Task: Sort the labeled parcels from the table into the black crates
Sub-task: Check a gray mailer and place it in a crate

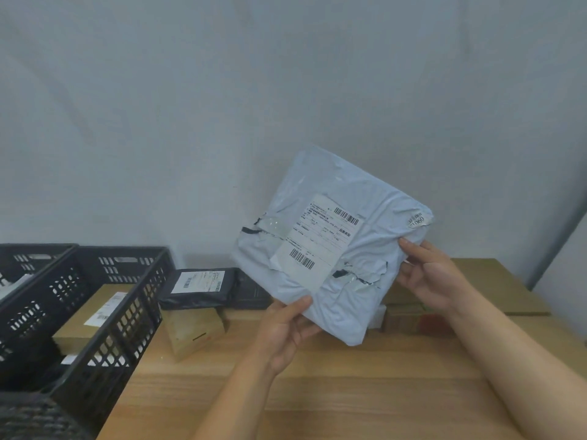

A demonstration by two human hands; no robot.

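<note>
Head view: both hands hold grey poly parcel (330, 246) up off table (317, 392), label facing camera. Left hand (286, 331) pinches bottom corner, right hand (428, 274) grips right edge. Step: label check. Next: choose crate; nearest black crate (104, 312) lies left, already holds boxed parcel.
</note>
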